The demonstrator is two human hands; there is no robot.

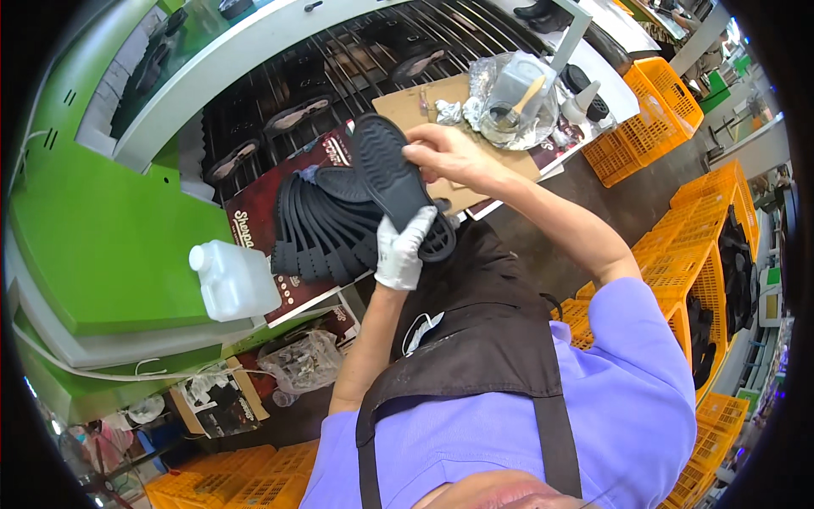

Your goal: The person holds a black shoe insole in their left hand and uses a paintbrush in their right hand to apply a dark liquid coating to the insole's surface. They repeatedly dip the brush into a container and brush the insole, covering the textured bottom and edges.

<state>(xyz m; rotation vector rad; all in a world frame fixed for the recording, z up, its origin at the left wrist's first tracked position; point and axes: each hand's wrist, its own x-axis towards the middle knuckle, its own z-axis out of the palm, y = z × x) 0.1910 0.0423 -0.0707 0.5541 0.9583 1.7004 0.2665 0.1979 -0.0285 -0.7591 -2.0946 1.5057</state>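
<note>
A black shoe sole [383, 153] is held up in front of me, its ridged tread facing up. My left hand [402, 248], in a white glove, is closed round the heel end. My bare right hand [454, 159] is closed at the sole's right edge near the toe, thumb and fingers against it; its fingertips are partly hidden. Just left of and below the held sole, a fanned row of several black soles [315, 229] lies overlapping on a dark red printed board [254, 204].
Beyond my right hand, a plastic-wrapped container [502, 123] with a wooden-handled brush [530, 92] stands on cardboard [428, 100]. A white jug [233, 280] is at left. Behind runs a roller conveyor [339, 64] carrying shoe parts. Orange crates [649, 119] stand at right.
</note>
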